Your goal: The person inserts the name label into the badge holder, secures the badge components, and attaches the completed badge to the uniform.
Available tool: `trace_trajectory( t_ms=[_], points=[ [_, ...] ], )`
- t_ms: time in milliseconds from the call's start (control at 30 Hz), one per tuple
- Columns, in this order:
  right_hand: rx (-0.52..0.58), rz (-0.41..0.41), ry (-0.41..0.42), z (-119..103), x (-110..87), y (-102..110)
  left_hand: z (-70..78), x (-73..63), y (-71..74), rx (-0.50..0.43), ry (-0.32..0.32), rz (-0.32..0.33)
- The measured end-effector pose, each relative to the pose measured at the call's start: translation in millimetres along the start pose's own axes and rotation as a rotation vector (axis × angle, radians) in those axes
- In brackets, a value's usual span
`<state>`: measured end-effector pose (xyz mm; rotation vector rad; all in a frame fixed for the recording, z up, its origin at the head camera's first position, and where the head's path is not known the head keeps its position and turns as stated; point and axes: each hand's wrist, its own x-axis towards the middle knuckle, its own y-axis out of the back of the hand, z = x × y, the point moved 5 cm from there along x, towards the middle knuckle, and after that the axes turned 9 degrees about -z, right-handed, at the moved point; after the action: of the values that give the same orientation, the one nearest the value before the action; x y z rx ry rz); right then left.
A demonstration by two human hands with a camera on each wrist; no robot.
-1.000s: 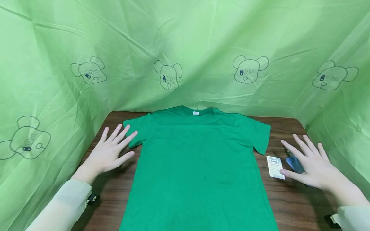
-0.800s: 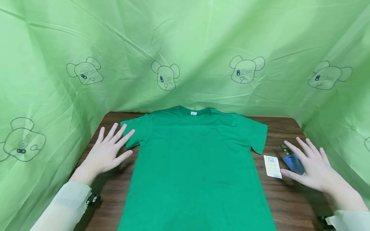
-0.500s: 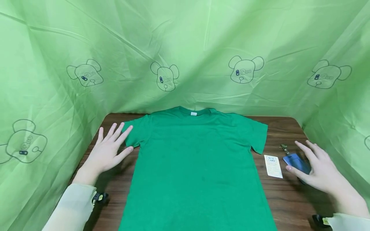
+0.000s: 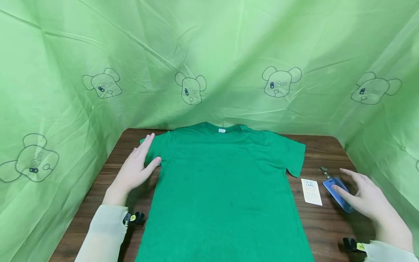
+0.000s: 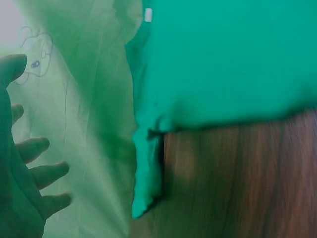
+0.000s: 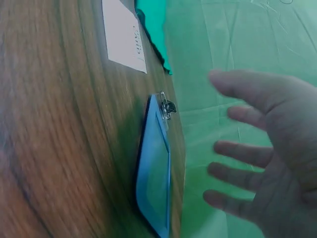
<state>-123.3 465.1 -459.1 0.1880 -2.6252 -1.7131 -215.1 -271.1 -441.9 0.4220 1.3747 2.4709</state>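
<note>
A green short-sleeved T-shirt lies spread flat on the dark wooden table, its collar at the far edge. My left hand hovers by the sleeve on the left, fingers extended and holding nothing; in the left wrist view that sleeve hangs apart from the fingers. On the right, a blue badge holder with a metal clip lies on the wood. Over its right side is my right hand, fingers loosely bent, thumb overlapping the holder in the head view. The right wrist view shows a gap between fingers and holder.
A white printed card lies between the shirt and the badge holder. Light green curtains with bear-head drawings enclose the table at the back and both sides.
My left hand has turned and moved right, its fingers drawing together. The right hand has shifted right and bent its fingers, uncovering more of the badge holder. The shirt has not moved.
</note>
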Motion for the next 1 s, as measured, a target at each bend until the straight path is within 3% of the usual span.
trace_trajectory(
  t_ms=[233, 467, 700, 1000],
  points=[
    [0.039, -0.149, -0.149, 11, 5.9, 7, 5.9, 19.7, -4.7, -0.225, -0.037, 0.069],
    [0.119, -0.219, -0.187, 14, 8.4, 2, 21.3, 33.4, -14.0, -0.318, -0.067, 0.089],
    [0.182, -0.220, -0.183, 24, 5.5, -10, 25.3, 30.2, -23.5, -0.378, -0.032, 0.064],
    [0.265, -0.192, -0.222, 51, 3.2, -22, 27.6, 28.4, -23.3, -0.441, -0.072, 0.043]
  ],
)
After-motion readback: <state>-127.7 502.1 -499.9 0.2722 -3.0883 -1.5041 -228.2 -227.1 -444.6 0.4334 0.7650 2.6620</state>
